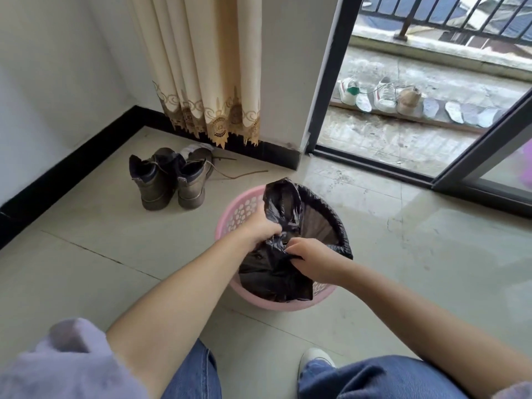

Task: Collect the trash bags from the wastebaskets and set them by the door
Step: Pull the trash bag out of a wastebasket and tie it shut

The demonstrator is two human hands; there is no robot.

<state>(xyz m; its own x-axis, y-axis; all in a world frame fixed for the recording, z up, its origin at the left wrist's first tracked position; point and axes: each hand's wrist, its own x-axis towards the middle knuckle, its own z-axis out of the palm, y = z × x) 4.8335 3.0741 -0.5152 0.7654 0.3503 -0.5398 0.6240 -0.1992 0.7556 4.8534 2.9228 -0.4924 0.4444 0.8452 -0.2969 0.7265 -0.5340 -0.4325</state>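
Observation:
A pink perforated wastebasket [240,208] stands on the tiled floor in front of my knees. A black trash bag [276,275] lines it, its edge still stretched over the rim on the right side and pulled loose on the left. My left hand [263,226] grips a gathered fold of the bag above the basket's middle. My right hand [309,254] pinches the plastic just beside it, fingers curled into the bunched film. Both hands nearly touch. What lies inside the bag is hidden.
A pair of brown boots [169,180] with loose laces sits left of the basket near a cream curtain [201,67]. An open sliding door [486,156] at right leads to a balcony with several shoes [385,95]. My jeans and one white shoe [315,359] are below.

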